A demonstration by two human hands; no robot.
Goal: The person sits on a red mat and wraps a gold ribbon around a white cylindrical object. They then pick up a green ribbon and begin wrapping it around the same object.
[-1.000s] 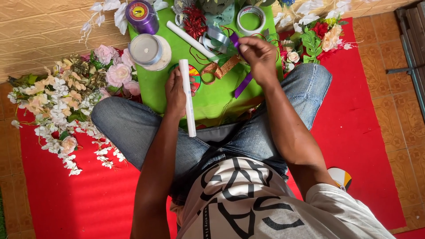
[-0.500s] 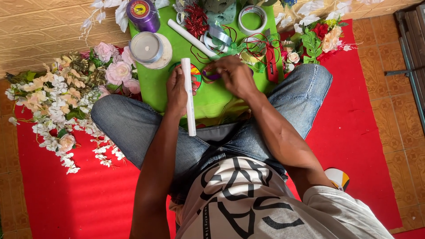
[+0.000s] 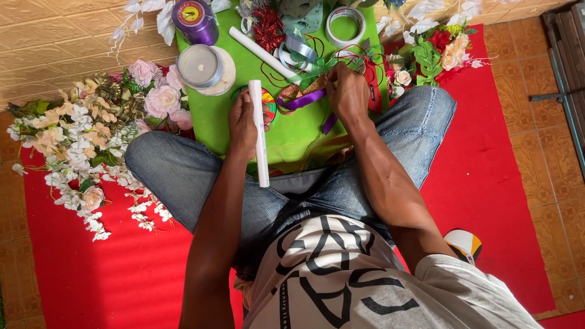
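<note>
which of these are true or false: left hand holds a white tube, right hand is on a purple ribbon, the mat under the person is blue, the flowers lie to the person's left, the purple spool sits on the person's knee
1. The left hand holds a white tube: true.
2. The right hand is on a purple ribbon: true.
3. The mat is blue: false, the mat is red.
4. The artificial flowers lie to the person's left: true.
5. The purple spool sits on a knee: false, the purple spool stands on the green cloth.
</note>
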